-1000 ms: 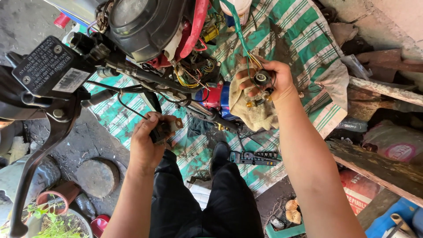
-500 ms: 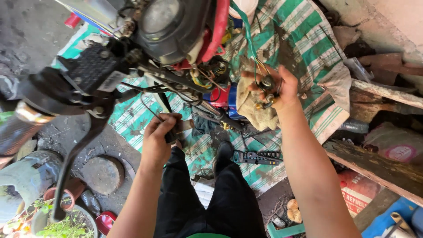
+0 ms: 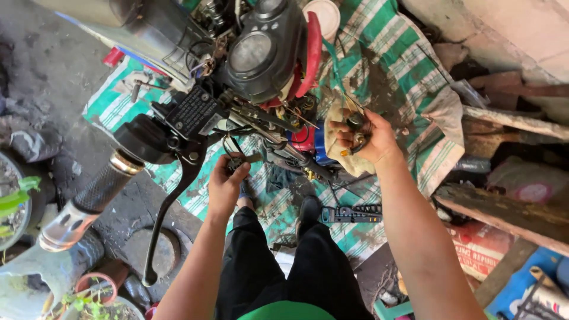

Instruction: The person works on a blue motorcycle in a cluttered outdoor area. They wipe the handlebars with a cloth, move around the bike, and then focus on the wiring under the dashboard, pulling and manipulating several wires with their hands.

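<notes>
Looking straight down past my own black trousers, I've got both hands up at the front of a stripped motorcycle, right under its round dark gauge cluster (image 3: 261, 56) and the red fairing edge (image 3: 311, 50). My right hand (image 3: 364, 139) is curled around a small dark cylindrical part (image 3: 355, 121), thumb and fingers pinching it against a dirty cream rag (image 3: 341, 145) that hangs down from the palm; thin wires run off the top of the part toward the bike. My left hand (image 3: 228, 181) is lower and to the left, fingers closed on a small dark metal piece (image 3: 236, 161) just below the handlebar clamp, and I can't tell exactly what that piece is. Off to the left the handlebar sticks out toward me with its black ribbed rubber sleeve (image 3: 104, 186) and chrome end, and the long black brake lever (image 3: 169, 222) hangs below it. Between my feet a black comb-like tool (image 3: 352, 213) lies on the green-and-white striped tarp (image 3: 409, 71) that covers the ground. Rough wooden planks (image 3: 504, 216) lie along the right edge, and a potted plant (image 3: 89, 299) sits at the lower left, well apart from the hands
</notes>
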